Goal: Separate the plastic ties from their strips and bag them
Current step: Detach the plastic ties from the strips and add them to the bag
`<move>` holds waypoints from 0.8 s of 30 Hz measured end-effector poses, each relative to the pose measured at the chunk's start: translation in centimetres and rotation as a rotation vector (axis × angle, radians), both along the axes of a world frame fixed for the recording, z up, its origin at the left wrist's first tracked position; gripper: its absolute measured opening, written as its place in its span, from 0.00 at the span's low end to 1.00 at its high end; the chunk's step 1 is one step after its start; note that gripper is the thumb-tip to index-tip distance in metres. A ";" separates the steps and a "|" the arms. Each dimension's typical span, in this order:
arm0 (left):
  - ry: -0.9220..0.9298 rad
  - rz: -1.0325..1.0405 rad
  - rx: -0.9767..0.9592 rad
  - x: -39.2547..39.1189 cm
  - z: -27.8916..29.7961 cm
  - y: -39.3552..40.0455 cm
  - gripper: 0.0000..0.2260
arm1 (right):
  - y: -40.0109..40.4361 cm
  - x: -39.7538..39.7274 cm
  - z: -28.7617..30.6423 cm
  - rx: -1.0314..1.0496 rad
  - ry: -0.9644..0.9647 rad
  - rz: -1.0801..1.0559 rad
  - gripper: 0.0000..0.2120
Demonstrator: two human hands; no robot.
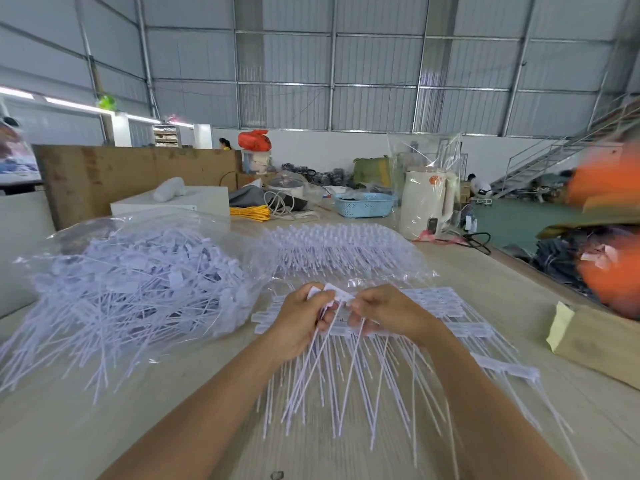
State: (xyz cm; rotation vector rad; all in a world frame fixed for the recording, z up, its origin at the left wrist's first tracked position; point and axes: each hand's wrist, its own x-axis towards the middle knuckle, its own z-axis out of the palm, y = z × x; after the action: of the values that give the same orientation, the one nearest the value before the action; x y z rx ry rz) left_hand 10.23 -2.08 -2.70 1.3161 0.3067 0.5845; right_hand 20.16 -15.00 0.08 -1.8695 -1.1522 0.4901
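Observation:
Both hands meet over the middle of the wooden table (485,278). My left hand (299,323) grips a bunch of loose white plastic ties (332,296) by their flat heads, the thin tails hanging toward me. My right hand (384,315) pinches the tie heads right beside it. Under the hands lie flat strips of joined ties (446,306), tails fanned toward me. At the left, a large clear bag (138,271) holds a heap of separated ties, some tails poking out of its mouth.
Behind the hands lies a second clear bag of tie strips (339,251). A brown envelope (602,341) sits at the right edge. A white kettle (426,202), blue basket (365,204), yellow cable (249,213) and white box (173,202) stand at the back.

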 end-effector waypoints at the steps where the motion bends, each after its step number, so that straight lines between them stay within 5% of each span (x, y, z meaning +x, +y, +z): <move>1: 0.010 0.008 0.021 -0.1 0.0 0.0 0.09 | -0.1 -0.1 -0.1 -0.008 -0.002 0.017 0.11; 11: 0.091 0.037 0.258 -1.0 0.5 -1.3 0.08 | 0.7 -0.8 -0.4 0.085 -0.169 0.075 0.17; 20: 0.241 -0.191 -0.092 -1.6 2.5 -1.5 0.11 | 0.5 0.3 -0.6 0.081 -0.404 0.017 0.18; 24: 0.009 -0.262 -0.150 -2.1 5.1 -2.5 0.10 | -0.3 1.9 -1.7 0.148 -0.382 -0.115 0.15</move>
State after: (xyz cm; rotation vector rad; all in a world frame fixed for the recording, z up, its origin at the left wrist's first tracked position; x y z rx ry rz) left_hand 8.14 -4.60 2.44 1.1910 0.1772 0.3285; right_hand 22.02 -15.34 -1.61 -1.9344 -1.2769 -0.0214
